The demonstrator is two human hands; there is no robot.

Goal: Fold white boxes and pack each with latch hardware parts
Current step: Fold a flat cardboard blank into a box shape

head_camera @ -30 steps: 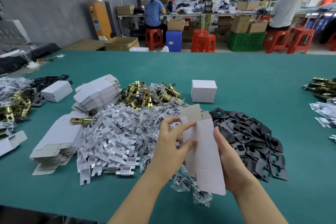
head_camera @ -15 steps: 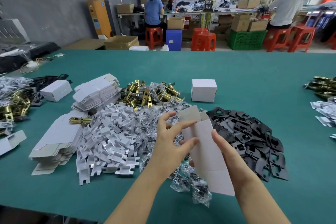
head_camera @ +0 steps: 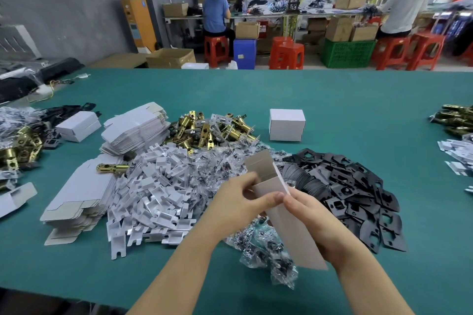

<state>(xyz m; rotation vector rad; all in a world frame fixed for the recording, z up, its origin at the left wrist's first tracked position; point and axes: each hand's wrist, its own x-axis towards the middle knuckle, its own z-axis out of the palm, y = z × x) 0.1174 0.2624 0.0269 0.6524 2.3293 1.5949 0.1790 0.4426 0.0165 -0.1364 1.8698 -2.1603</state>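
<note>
Holding a flat white cardboard box blank (head_camera: 286,215) above the near middle of the green surface (head_camera: 358,100), both hands are clamped on it: the left hand (head_camera: 238,202) pinches its upper left edge and the right hand (head_camera: 314,217) grips its right side, thumbs nearly touching. Compared with a second ago the blank has tilted further to the right and its top end has begun to open into a sleeve, brown flap (head_camera: 258,161) raised, so folding seems underway. Packing looks not yet begun; the brass latch bolts (head_camera: 210,130) lie beyond, beside one finished white box (head_camera: 286,125).
</note>
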